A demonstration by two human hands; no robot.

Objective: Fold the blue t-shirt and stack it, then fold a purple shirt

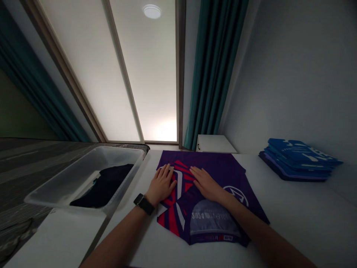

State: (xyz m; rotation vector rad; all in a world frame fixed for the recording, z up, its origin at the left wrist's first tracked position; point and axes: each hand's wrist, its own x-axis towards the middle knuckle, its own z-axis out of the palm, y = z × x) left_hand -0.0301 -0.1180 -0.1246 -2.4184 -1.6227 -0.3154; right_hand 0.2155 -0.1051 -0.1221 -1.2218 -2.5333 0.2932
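A purple shirt (220,169) with red and white stripes lies spread on the white table (292,208), partly folded over itself. My left hand (161,184), a dark watch on its wrist, rests flat on the shirt's striped left part with fingers stretched out. My right hand (205,182) lies flat on the shirt's middle, fingers together and extended. Neither hand holds anything.
A clear plastic bin (69,178) with dark clothing (104,186) inside stands left of the table. A stack of folded blue and purple shirts (298,158) sits at the table's right. A small white cabinet (214,143), teal curtains (214,70) and a window are behind.
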